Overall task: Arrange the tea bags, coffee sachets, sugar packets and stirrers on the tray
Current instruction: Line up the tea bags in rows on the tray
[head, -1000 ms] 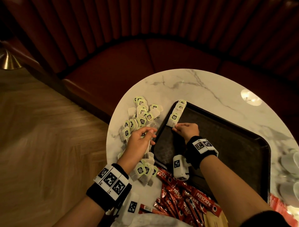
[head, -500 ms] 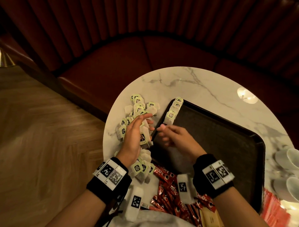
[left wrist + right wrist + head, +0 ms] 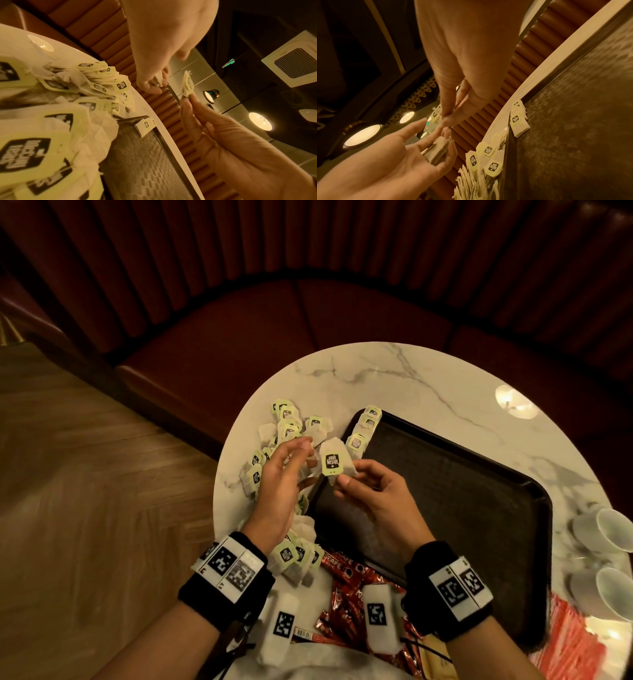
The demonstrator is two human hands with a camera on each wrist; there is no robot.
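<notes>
Head view overhead; wrist views low, sharing tray [image 3: 445, 474] corner.

right hand [image 3: 373, 494] off tray [image 3: 479, 474], now pinching raised tea bag [image 3: 334, 462]

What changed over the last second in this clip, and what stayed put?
The right hand left the row of tea bags at the tray's far-left corner, drew back and now pinches a tea bag in the air. The left hand rose off the loose pile holding more bags and meets it. The row, tray, pile and coffee sachets stayed put.
</notes>
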